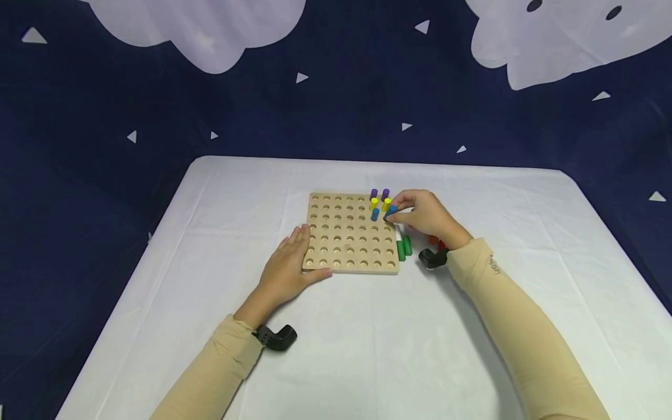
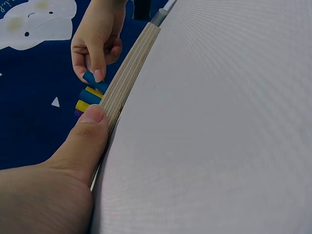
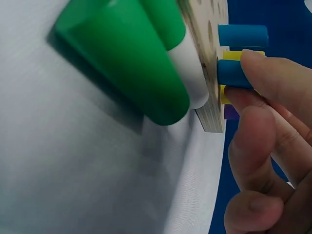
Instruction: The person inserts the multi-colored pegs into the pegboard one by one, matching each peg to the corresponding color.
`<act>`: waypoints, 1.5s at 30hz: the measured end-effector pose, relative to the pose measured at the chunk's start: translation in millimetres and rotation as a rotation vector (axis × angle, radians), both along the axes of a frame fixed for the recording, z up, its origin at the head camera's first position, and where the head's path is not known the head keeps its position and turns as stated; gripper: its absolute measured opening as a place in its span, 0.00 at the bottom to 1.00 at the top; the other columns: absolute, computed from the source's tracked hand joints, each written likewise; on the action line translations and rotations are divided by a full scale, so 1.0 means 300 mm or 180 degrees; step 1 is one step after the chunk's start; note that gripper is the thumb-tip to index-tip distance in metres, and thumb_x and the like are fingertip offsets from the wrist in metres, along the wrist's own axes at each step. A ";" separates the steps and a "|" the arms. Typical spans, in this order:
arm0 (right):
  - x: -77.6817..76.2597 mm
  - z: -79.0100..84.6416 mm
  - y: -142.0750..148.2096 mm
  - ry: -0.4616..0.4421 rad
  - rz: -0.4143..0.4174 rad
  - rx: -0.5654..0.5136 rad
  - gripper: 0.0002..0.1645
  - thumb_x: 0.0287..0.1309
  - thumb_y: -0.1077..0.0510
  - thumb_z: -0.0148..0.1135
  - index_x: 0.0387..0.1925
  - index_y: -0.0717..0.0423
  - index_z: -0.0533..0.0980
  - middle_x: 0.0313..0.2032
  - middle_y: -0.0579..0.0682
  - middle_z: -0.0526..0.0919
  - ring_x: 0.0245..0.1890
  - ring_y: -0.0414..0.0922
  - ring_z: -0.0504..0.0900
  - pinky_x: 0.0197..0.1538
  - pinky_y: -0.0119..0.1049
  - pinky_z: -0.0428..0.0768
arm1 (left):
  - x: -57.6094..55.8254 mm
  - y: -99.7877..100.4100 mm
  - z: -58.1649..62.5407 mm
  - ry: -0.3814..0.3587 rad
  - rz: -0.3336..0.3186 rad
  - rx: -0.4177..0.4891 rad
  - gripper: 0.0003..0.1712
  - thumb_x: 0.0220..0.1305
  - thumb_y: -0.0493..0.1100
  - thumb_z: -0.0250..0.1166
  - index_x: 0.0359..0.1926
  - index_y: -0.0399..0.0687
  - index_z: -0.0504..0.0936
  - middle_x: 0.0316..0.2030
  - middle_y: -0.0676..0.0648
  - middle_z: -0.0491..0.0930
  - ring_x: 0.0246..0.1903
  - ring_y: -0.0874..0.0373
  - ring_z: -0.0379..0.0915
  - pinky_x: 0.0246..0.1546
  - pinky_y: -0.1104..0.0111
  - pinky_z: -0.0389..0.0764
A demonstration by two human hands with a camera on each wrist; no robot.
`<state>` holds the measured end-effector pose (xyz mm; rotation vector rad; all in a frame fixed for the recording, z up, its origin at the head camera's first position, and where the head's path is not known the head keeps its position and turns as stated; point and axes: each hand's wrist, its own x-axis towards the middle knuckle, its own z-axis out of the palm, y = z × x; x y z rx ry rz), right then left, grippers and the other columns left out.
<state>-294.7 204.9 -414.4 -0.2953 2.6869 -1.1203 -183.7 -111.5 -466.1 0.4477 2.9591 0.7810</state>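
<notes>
A wooden board (image 1: 343, 245) with rows of round holes lies on the table. My left hand (image 1: 283, 265) rests at its near left corner, fingers stretched along the left side and thumb (image 2: 90, 124) against the front edge. Thumb and forefinger of my right hand (image 1: 427, 213) pinch a blue peg (image 3: 233, 73) at the board's right side; its lower end is right at the board's surface. Beside it stands another blue peg (image 1: 375, 214). Behind these are two yellow pegs (image 1: 374, 203) and two purple pegs (image 1: 374, 193), all upright in the two rightmost columns.
Two green pegs (image 1: 407, 245) lie along the board's right edge. In the right wrist view, a white cylinder (image 3: 191, 75) shows between them and the board. Red-orange pieces (image 1: 433, 240) are partly hidden under my right wrist. White cloth (image 1: 252, 192) covers the table.
</notes>
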 end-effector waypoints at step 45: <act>0.083 0.052 0.163 0.0002 -0.0033 0.1299 0.19 0.54 0.50 0.74 0.45 0.56 0.84 0.42 0.53 0.88 0.35 0.49 0.79 0.42 0.42 0.75 | -0.003 0.000 -0.009 -0.0001 -0.0011 -0.0018 0.66 0.57 0.75 0.61 0.78 0.40 0.41 0.79 0.42 0.41 0.79 0.49 0.36 0.80 0.55 0.43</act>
